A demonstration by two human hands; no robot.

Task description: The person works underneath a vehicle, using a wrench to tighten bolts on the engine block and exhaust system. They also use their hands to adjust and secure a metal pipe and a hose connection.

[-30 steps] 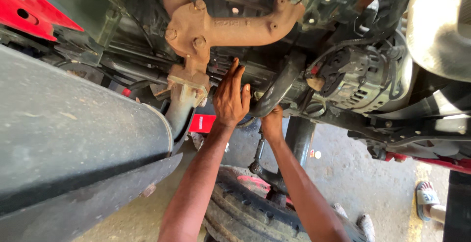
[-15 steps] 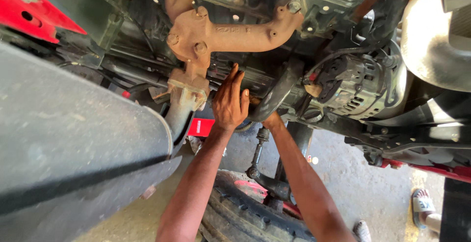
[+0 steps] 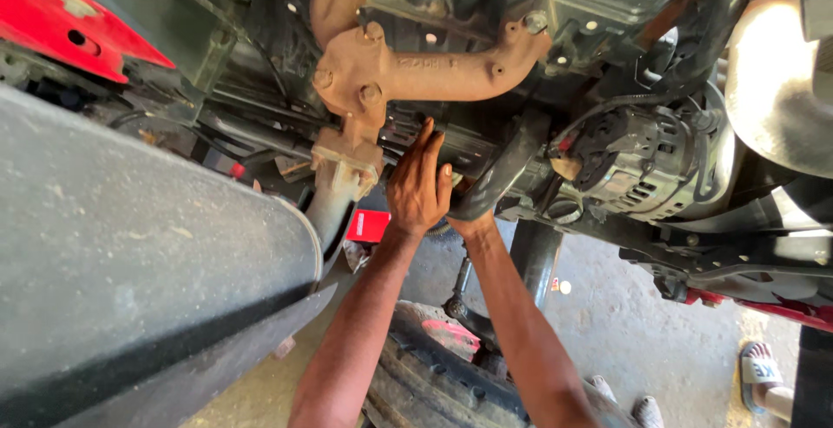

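Now the left hand (image 3: 418, 187) lies higher on the engine block (image 3: 460, 146), fingers spread flat, while the right hand (image 3: 468, 220) (grip hidden, cannot tell) stays under the black hose (image 3: 503, 172), still groping.

We see our left hand (image 3: 418, 187) pressed up beneath the exhaust manifold (image 3: 416, 68), our right hand (image 3: 468, 220) just right of it against the hose (image 3: 503, 172), the alternator (image 3: 633, 167) farther right, and the tyre (image 3: 434, 385) nearest us below.
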